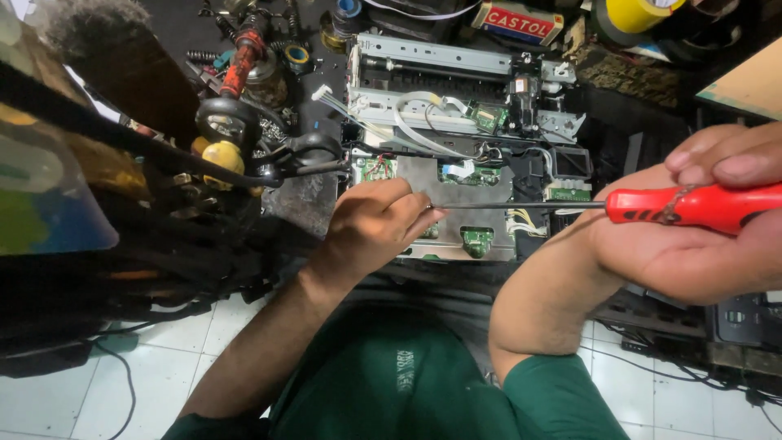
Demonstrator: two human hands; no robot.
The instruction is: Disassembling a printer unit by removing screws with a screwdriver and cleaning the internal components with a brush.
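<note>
One red-handled screwdriver [652,206] runs level over the opened printer chassis [460,138], handle clamped in right hand [692,236] grip. Left hand [379,224] grip pinches its shaft tip against the grey metal plate [464,191].

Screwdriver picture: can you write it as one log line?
right hand: holds red screwdriver | left hand: pinches shaft tip | below: opened printer | floor: white tiles

Glossy red plastic screwdriver handle [692,206], matt grey metal plate [460,191].
</note>
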